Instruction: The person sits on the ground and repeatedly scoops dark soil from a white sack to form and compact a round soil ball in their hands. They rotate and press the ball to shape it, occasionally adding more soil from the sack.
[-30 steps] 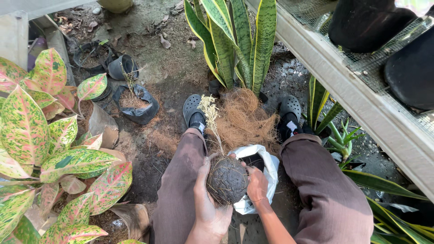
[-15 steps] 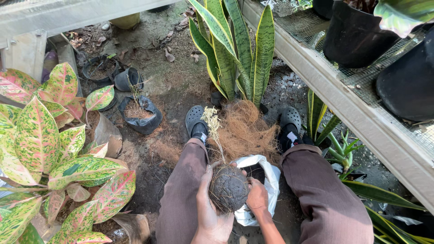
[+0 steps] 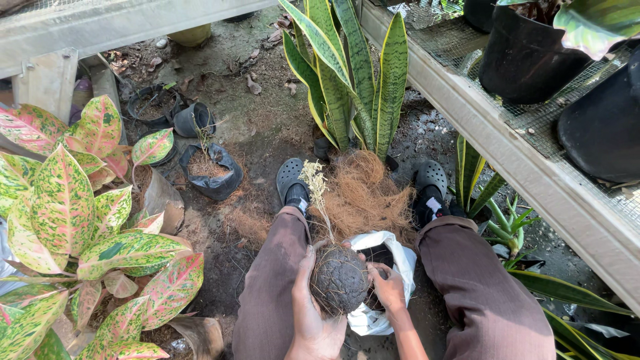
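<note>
I crouch on bare soil and hold a round, dark root ball [image 3: 339,280] between both hands, over my knees. My left hand [image 3: 311,313] cups its left side and underside. My right hand [image 3: 389,288] presses against its right side. A thin pale dried stalk [image 3: 316,193] rises from the top of the ball. Just behind and under the ball lies a white plastic bag [image 3: 393,257] with a dark opening. A heap of brown coconut fibre [image 3: 363,193] sits on the ground between my two grey clogs.
A tall green striped snake plant [image 3: 347,73] stands just beyond the fibre. Pink-and-green leafy plants [image 3: 73,227] crowd the left. Black grow bags and pots [image 3: 212,170] lie at upper left. A wire-mesh bench [image 3: 533,127] with black pots runs along the right.
Both hands keep holding the root ball in about the same place. The view has tilted a little, showing more of the bench and the ground ahead.
</note>
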